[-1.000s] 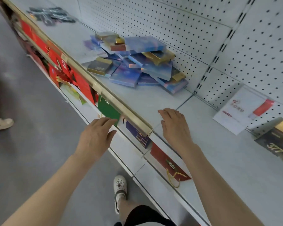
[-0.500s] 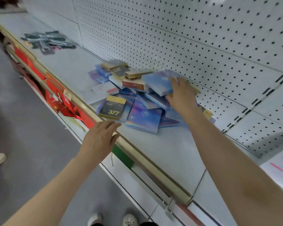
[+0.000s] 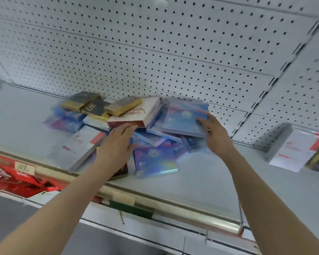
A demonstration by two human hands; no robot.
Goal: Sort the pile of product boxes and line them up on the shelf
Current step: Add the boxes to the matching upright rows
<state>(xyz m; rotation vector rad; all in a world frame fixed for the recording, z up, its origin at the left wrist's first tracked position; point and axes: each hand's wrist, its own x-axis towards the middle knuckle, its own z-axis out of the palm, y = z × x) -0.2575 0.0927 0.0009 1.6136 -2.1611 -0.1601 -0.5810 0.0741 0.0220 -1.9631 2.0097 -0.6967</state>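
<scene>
Sorting looked to be at its first step: the pile of product boxes (image 3: 129, 129) lay jumbled at the back of the shelf (image 3: 210, 181), against the pegboard (image 3: 155, 52). The right hand (image 3: 217, 138) pinched the right edge of the topmost blue box (image 3: 184, 116), fingers over its face. The left hand (image 3: 118, 144) lay flat and released over the middle of the pile, gripping nothing. The blue box rested face up, slightly tilted, its long axis roughly along the pegboard. Next, I judged, it needed lifting clear without dragging its neighbours, then setting in a row on bare shelf
</scene>
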